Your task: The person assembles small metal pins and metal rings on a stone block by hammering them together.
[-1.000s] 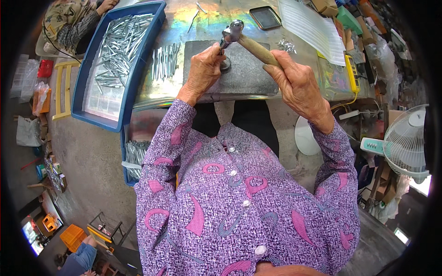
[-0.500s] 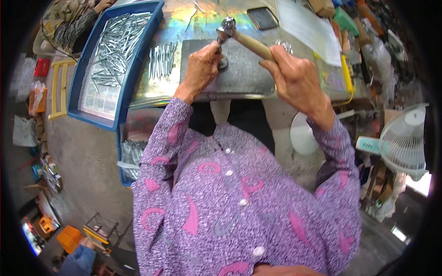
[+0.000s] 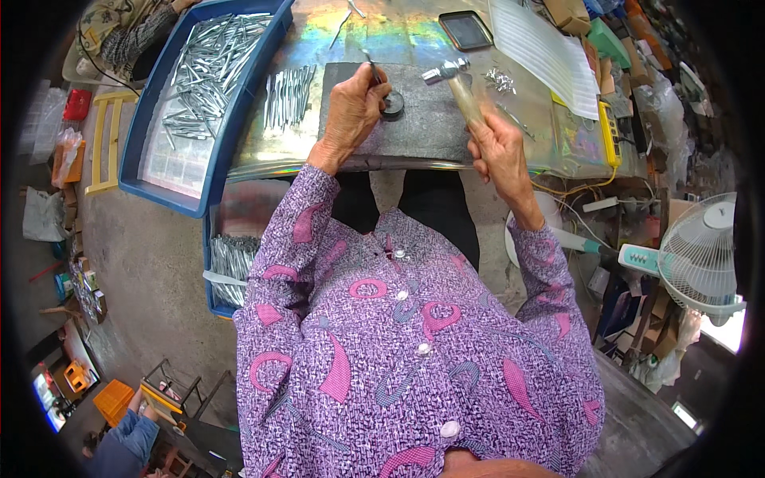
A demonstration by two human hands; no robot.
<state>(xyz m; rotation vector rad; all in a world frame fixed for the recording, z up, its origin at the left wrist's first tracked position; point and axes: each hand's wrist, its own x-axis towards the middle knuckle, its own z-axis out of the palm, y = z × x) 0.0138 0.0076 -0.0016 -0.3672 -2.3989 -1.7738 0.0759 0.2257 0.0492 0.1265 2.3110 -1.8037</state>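
Note:
My left hand (image 3: pixel 351 115) pinches a slim dark metal rod (image 3: pixel 371 67) that stands nearly upright, its lower part hidden by the fingers. Close against those fingers is a round black block (image 3: pixel 392 106) on a dark grey mat (image 3: pixel 430 131). In my right hand (image 3: pixel 500 151) is a hammer (image 3: pixel 466 99), the fingers wrapped round its pale handle. The shiny metal head is over the mat's right part, apart from the rod. Left of the mat, several slim silver metal pieces (image 3: pixel 288 97) lie side by side in a row.
A blue tray (image 3: pixel 209 191) full of similar pieces stands at the left, with another blue bin (image 3: pixel 213 299) below. Small shiny bits (image 3: pixel 500 80), a phone (image 3: pixel 465 30), a paper sheet (image 3: pixel 550 60) and a yellow power strip (image 3: pixel 610 135) lie rightward. Another person's sleeve (image 3: pixel 147 40) shows at upper left.
The hammer's head has moved down and right, away from above the rod. My right hand has come lower and its grip shows more closed. My left hand stays by the black block.

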